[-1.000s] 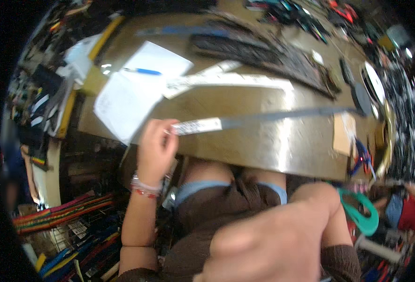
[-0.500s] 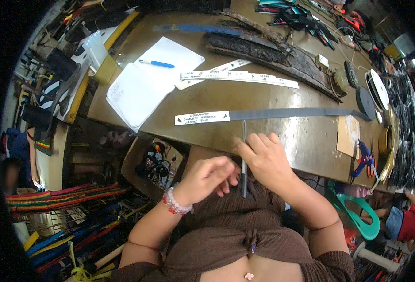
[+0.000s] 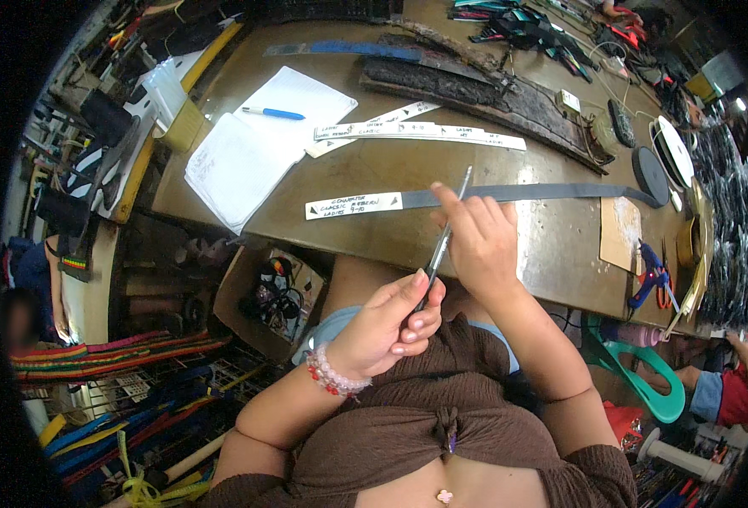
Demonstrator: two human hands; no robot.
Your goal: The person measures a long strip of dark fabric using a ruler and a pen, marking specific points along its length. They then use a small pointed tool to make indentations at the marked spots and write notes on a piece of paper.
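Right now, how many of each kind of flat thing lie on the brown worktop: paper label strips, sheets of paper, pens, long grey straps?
White paper label strips: 3
White paper sheets: 2
Blue pen: 1
Long grey strap: 1
Total: 7

A worn brown table (image 3: 408, 161) carries the work. Near its left end lies an open notebook (image 3: 260, 144) with a blue pen (image 3: 272, 113) resting on the page. Beside it lie long white paper strips (image 3: 416, 131), and closer to the near edge a grey strap (image 3: 526, 193) runs rightward from a white label (image 3: 353, 205). Dark, rough strips (image 3: 475, 89) lie along the far side. At the right end sit a piece of cardboard (image 3: 619, 233), a black disc (image 3: 650, 176) and a blue glue gun (image 3: 649, 275).
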